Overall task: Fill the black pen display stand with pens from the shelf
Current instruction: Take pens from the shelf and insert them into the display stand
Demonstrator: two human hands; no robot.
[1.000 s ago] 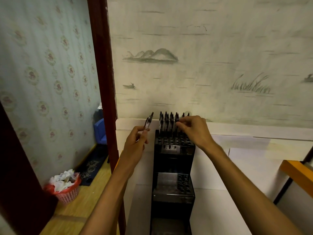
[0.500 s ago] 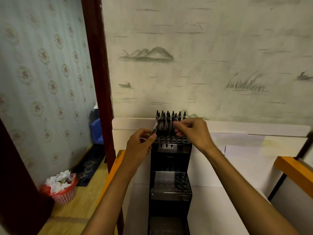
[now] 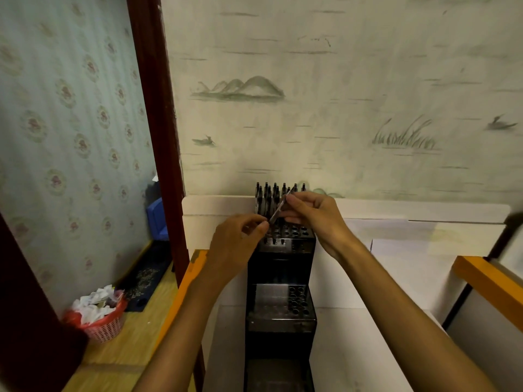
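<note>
**At the top tier of the stand: one pen between two hands**

Above the top tier of the black pen display stand (image 3: 280, 267), you hold a single pen (image 3: 278, 211) tilted, not upright. Your right hand (image 3: 314, 215) pinches its upper end with thumb and fingers, and your left hand (image 3: 237, 239) has its curled fingertips at the lower end, as if to guide the tip. The back rows of this tier already carry a cluster of standing pens (image 3: 271, 198); the front holes look open. The middle tier (image 3: 281, 305) lower down shows holes and no pens that I can see.

My judgement is that you are about to seat this pen in a free hole near the front.

What may go wrong from here:

- The pen is slanted. If you push it down at this angle, the tip may catch on the rim of a hole and not enter.
- Your right hand is just beside the standing pens. A small sideways move of the knuckles may knock them crooked or lift one out.
- The stand is tall and narrow. A hard push on the top tier may rock it, I think.
- If both hands release before the tip is inside, the pen may fall to the tiers below or to the floor (image 3: 133, 329).
</note>
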